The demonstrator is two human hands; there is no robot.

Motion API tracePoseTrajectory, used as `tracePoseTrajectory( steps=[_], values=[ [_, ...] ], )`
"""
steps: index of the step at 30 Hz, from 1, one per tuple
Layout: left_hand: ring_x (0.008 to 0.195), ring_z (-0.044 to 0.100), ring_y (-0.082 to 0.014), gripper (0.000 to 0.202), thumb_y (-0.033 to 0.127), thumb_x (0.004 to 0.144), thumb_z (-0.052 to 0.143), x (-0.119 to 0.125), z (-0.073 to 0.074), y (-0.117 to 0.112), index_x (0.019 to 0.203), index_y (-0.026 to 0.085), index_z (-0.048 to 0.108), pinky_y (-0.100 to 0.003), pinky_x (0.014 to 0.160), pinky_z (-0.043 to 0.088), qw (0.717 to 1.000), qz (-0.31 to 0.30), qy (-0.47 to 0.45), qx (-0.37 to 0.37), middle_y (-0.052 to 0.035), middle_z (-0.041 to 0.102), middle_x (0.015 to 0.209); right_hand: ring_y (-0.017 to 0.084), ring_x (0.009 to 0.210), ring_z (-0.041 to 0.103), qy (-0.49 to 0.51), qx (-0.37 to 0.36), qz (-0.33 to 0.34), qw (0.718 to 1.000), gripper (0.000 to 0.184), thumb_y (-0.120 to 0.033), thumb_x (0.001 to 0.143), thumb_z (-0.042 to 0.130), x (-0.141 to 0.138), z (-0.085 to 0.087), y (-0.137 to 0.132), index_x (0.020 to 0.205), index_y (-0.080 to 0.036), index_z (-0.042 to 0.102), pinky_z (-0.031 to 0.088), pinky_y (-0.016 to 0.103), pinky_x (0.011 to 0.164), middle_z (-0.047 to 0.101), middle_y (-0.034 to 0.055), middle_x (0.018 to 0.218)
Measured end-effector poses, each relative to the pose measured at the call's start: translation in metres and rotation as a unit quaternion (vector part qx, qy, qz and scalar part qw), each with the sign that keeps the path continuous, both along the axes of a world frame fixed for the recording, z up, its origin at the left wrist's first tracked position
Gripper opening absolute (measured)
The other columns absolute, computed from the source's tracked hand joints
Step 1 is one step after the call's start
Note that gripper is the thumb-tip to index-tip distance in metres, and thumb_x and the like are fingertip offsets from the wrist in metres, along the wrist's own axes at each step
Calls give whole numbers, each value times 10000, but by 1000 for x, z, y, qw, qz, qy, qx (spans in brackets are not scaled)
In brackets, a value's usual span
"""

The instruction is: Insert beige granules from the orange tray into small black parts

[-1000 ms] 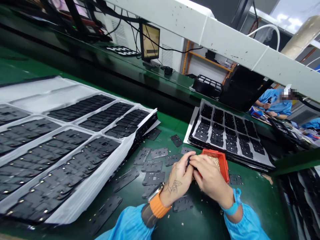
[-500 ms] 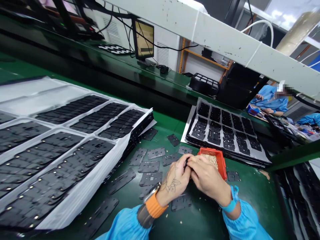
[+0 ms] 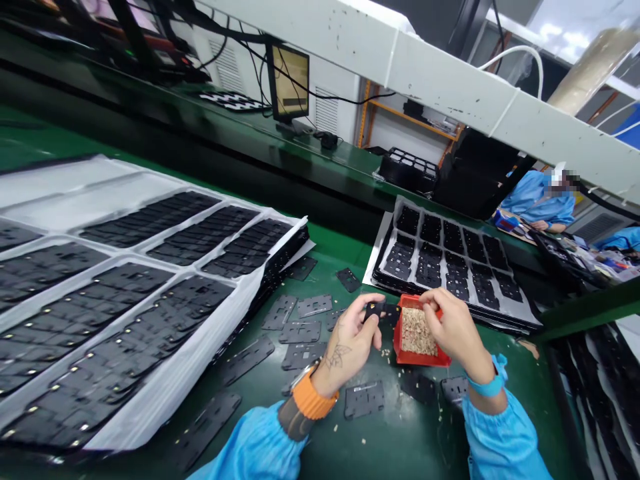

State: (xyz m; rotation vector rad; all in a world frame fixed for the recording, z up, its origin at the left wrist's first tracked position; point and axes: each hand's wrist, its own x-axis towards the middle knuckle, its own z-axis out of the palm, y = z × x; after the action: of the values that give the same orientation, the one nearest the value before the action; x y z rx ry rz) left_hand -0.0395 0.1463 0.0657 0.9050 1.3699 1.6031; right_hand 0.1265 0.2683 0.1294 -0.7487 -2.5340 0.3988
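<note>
Left fingers (image 3: 369,328) pinch a partly hidden black plate (image 3: 393,315). Right fingers (image 3: 435,298) curl over a red bin (image 3: 424,359), their hold unclear.

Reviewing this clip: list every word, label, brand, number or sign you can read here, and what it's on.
No text can be read for certain.
Monitor screen: any writing on it is too small and blurred to read.
Dark part in the left hand: a small yellow mark, too small to make out.
Red bin: no lettering visible.
Loose dark plate on the bench: no legible marking.
</note>
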Motion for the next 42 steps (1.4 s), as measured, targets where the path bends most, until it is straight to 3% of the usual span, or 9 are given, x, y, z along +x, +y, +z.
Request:
tracePoseTrajectory(
  steps=[4,7,11,18,28,31,34,39,42],
  values=[
    [426,482,-110,394,361,938,553,3,2,-1,1273,154,542,-177,455,336,999,-19,-44,7,53,561,493,210,842,629,-9,-34,27,999,185,-94,941,495,-5,-4,-8,1013,-198,630,496,335,746,655,48,921],
    [443,509,-106,391,360,940,567,6,-1,-1,1269,153,524,-177,455,367,997,-31,-70,20,52,574,528,246,1041,610,75,-20,127,989,239,-105,938,513,-19,-9,-26,1137,-204,602,509,418,916,664,91,1104],
    [477,536,-100,371,302,899,616,8,-8,1,1228,151,537,-186,470,423,995,-34,-91,32,45,582,617,267,1168,561,47,-12,218,975,269,-82,931,518,-31,-18,-38,1154,-214,592,477,479,1006,665,88,1186],
    [448,508,-110,375,290,924,557,10,-9,2,1251,109,522,-195,455,413,997,-44,-58,13,67,526,525,250,1094,598,36,-37,221,974,211,-77,924,546,-28,-23,-33,1078,-209,604,504,441,967,677,82,1118],
    [491,540,-108,366,347,956,575,12,-14,1,1257,144,531,-187,488,412,998,-42,-30,20,37,584,598,232,982,590,59,-22,223,973,122,-94,920,551,-25,-19,-28,932,-206,599,503,369,875,672,58,941],
    [497,538,-105,381,366,988,535,11,-12,-1,1303,155,497,-178,495,401,999,-21,-25,26,19,632,604,194,778,569,108,-6,85,990,97,-161,940,553,-7,-9,-11,853,-202,569,459,326,738,615,24,797],
    [512,544,-108,394,368,991,534,9,-10,-1,1318,154,482,-181,503,417,999,-5,-36,41,5,656,626,145,568,456,66,-67,-63,994,92,-122,912,520,14,0,10,878,-200,554,357,290,606,491,-50,630],
    [518,564,-117,404,350,968,577,9,-7,-1,1298,137,481,-192,508,446,995,8,-76,65,-8,675,628,140,683,572,-12,-148,-1,989,132,-84,841,557,17,-1,16,847,-191,634,399,262,655,630,-13,766],
    [537,584,-121,396,336,965,594,14,-7,-3,1290,142,479,-196,518,464,993,16,-88,82,-10,684,645,134,661,603,30,-235,27,971,161,-237,940,547,-2,-10,-2,1058,-196,648,442,242,613,666,-3,803]
  ],
)
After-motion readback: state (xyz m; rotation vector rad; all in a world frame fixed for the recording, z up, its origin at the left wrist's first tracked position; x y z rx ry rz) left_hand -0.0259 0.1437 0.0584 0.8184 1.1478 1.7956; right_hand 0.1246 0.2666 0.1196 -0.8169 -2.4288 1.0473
